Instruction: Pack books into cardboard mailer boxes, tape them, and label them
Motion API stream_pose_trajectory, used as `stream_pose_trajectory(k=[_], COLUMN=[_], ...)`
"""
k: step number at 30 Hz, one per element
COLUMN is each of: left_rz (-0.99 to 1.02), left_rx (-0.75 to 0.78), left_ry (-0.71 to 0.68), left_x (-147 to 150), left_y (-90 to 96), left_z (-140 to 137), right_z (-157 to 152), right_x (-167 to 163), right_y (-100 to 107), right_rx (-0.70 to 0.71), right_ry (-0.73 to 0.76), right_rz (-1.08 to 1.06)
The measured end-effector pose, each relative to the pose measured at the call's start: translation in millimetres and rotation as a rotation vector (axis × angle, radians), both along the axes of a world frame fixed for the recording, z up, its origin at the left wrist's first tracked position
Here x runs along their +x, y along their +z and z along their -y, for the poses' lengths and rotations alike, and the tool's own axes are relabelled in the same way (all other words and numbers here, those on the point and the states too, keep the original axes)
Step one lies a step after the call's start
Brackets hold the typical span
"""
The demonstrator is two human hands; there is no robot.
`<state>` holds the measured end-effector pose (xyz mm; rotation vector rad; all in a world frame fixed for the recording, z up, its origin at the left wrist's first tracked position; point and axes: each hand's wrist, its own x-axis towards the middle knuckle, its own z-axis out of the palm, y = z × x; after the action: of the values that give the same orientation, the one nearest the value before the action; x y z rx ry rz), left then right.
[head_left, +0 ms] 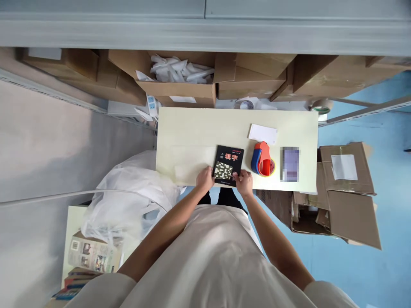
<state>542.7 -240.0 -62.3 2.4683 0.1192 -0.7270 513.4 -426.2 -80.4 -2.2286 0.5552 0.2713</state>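
A black book (228, 166) with red and white lettering and a crossword grid on its cover lies at the front of the pale table (186, 128). My left hand (205, 179) grips its lower left edge, fingers closed. At the lower right corner, my right hand (244, 183) pinches the book, with a fingertip over the cover. Just right of the book stands a red and blue tape dispenser (262, 159). Behind that lies a stack of white slips (262, 133). A pixelated purple rectangular item (290, 164) is farther right.
Cardboard boxes line the shelf behind the table; one open box (183, 90) holds white packaging. Translucent plastic sheeting (128, 192) bulges at the left, above several books (77, 282). Opened cartons (349, 205) stand on the blue floor at right. A tape roll (246, 104) sits behind the table.
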Motion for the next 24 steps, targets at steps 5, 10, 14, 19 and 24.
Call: stream_pose_trajectory(k=[5,10,14,19,24], left_rz=[0.105,0.078,0.051,0.036,0.045], left_rx=[0.024,0.006,-0.032,-0.043,-0.093], left_ry=[-0.121,-0.089,-0.072,-0.034,0.003], left_x=[-4,-6,-6,-6,-8], left_y=[-4.7,-10.7,-12.5,-13.5,-14.7], left_z=[9,8,5,5,4], right_z=[-6,-4,4,11,12], right_x=[-6,0,19,34,28], right_y=[-10,-15,-15,-9,-8], right_rx=[-0.092,0.329,0.597,0.659,0.271], right_ry=[0.043,-0.161,-0.256,-0.058,0.138], right_rz=[0.161,0.088,-0.06,-0.166,0.032])
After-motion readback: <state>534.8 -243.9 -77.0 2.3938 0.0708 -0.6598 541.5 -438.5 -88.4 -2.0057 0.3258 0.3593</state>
